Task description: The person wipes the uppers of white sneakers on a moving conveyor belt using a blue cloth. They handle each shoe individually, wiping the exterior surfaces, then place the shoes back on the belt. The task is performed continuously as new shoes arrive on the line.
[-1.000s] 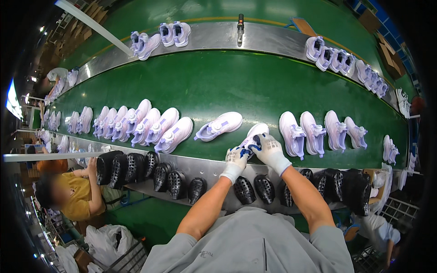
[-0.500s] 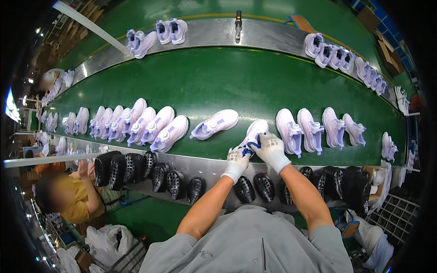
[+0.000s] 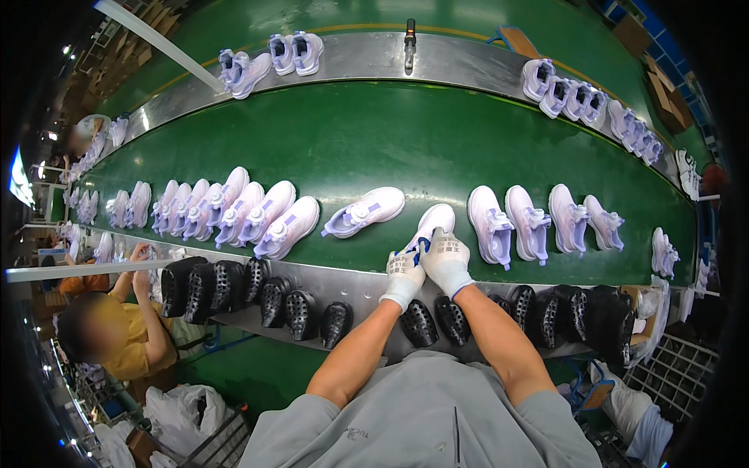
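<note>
Hands (image 3: 447, 260) closer together, gloves (image 3: 404, 274) lettered

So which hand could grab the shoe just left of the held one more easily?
Probably the left hand: it is nearer that neighbouring shoe. The right hand is farther across, and both are busy at the held shoe.
</note>
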The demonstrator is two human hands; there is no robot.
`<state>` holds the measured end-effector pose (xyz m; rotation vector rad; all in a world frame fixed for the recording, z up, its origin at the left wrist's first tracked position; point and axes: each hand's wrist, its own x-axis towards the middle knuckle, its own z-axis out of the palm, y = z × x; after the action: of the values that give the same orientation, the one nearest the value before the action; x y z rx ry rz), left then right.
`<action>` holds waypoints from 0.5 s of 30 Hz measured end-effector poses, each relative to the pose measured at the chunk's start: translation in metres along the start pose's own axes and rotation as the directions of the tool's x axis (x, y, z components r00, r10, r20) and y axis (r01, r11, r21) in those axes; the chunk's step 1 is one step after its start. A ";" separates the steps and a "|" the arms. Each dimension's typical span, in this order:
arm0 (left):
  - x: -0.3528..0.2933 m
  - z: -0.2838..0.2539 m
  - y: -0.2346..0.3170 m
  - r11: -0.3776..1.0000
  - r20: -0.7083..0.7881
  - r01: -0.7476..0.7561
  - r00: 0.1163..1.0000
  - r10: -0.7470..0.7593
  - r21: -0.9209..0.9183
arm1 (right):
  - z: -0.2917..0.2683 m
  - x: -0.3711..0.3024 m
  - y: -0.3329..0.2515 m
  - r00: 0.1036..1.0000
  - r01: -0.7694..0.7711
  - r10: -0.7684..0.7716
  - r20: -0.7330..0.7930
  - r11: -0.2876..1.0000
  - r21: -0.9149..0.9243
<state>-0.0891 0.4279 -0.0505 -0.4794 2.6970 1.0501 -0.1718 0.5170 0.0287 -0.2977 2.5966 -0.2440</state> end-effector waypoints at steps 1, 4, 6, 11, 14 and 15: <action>0.001 -0.004 0.003 0.999 0.048 0.031 0.998 -0.029 -0.033 | -0.003 0.001 0.000 0.999 -0.027 0.027 0.020 1.000 0.006; -0.006 -0.004 -0.007 0.994 -0.030 -0.101 0.995 0.100 -0.041 | -0.009 0.009 0.017 0.995 0.092 -0.093 0.022 0.995 0.026; -0.009 0.001 -0.004 0.993 -0.154 -0.091 0.985 0.080 -0.071 | -0.010 0.005 0.032 0.982 0.190 -0.184 -0.054 0.969 0.156; -0.002 -0.013 0.026 0.999 -0.038 0.034 0.999 -0.033 0.017 | 0.010 0.028 0.040 0.988 0.151 -0.142 -0.051 0.942 0.298; -0.006 -0.007 0.016 1.000 -0.079 0.023 0.997 -0.024 -0.007 | -0.009 0.038 0.022 0.980 0.040 -0.095 0.177 0.956 0.292; -0.008 -0.009 0.016 1.000 -0.087 0.004 0.996 -0.006 -0.023 | -0.014 0.038 0.019 0.972 0.014 -0.078 0.220 0.960 0.280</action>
<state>-0.0884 0.4347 -0.0317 -0.5483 2.7604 1.0839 -0.2138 0.5268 0.0189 -0.2691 2.2938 -0.5507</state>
